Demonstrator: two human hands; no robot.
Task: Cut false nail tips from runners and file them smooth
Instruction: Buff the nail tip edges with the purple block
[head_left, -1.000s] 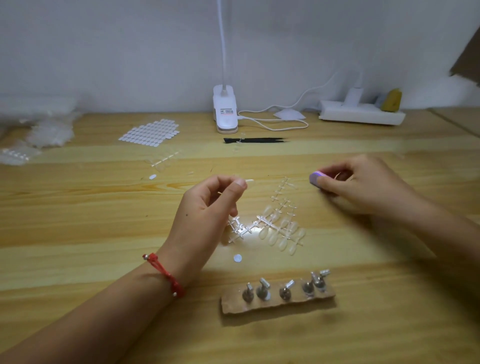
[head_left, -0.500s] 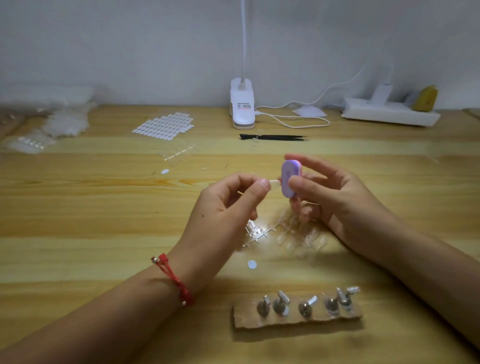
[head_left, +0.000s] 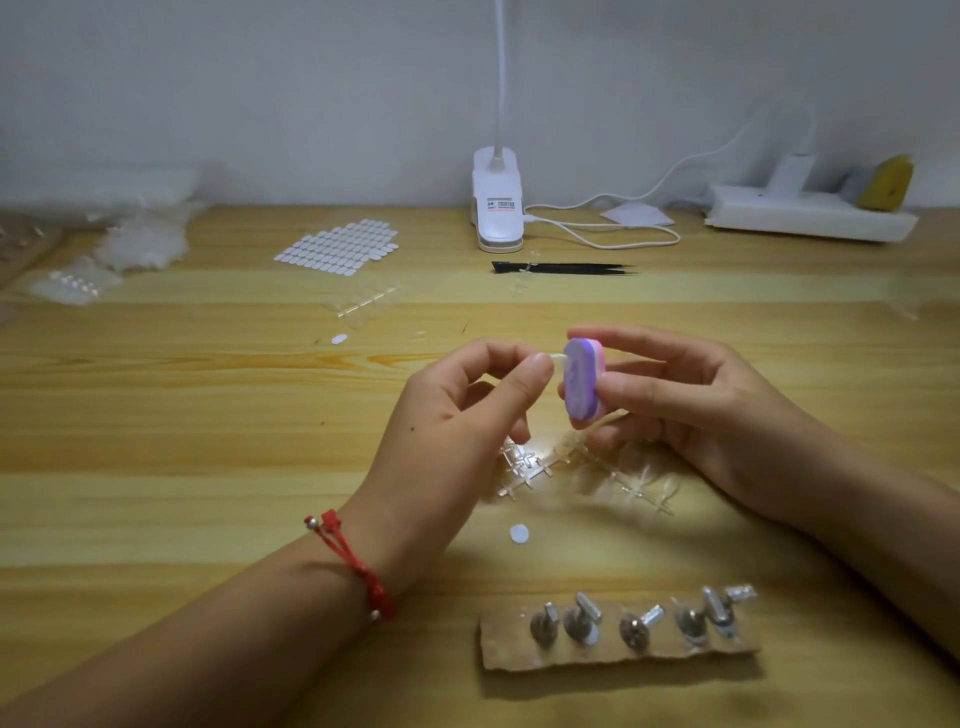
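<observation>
Pinches small clear nail tip in left hand fingertips, mid-air over table centre, edge against purple-pink buffer block. Grips block upright in right hand. Leaves clear runners flat on table below. Versus a second ago: block in from right side, now meeting tip.

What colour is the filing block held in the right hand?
The filing block is purple, with a pink layer along its edge; head view.
</observation>
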